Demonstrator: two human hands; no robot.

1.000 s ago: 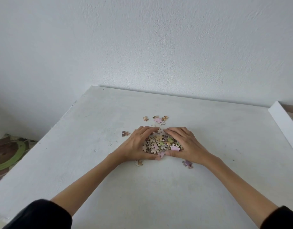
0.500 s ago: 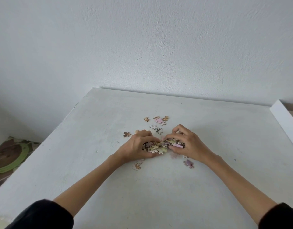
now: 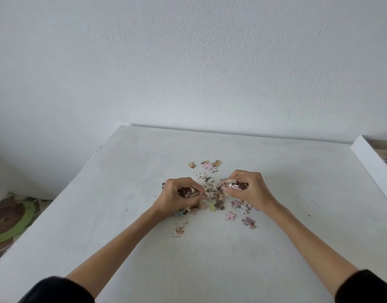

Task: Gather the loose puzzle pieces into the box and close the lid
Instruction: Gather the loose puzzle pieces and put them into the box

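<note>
Small pastel puzzle pieces (image 3: 212,200) lie scattered in the middle of the white table (image 3: 210,270). My left hand (image 3: 179,199) curls round a bunch of pieces just above the table. My right hand (image 3: 249,189) grips a stack of pieces, lifted slightly. Loose pieces stay beneath and between both hands. A few more pieces (image 3: 209,166) lie farther back, and others (image 3: 248,221) lie near my right wrist. The white box (image 3: 371,162) sits at the right edge, cut off by the frame, with some pieces inside.
A white wall stands behind the table's far edge. Left of the table, on the floor, lies a mat with green and brown patterns (image 3: 11,219). The table's left edge runs diagonally toward me.
My hands went from flat over the pile to curled round handfuls of pieces. They have lifted slightly and moved apart, uncovering loose pieces that spread beneath them.
</note>
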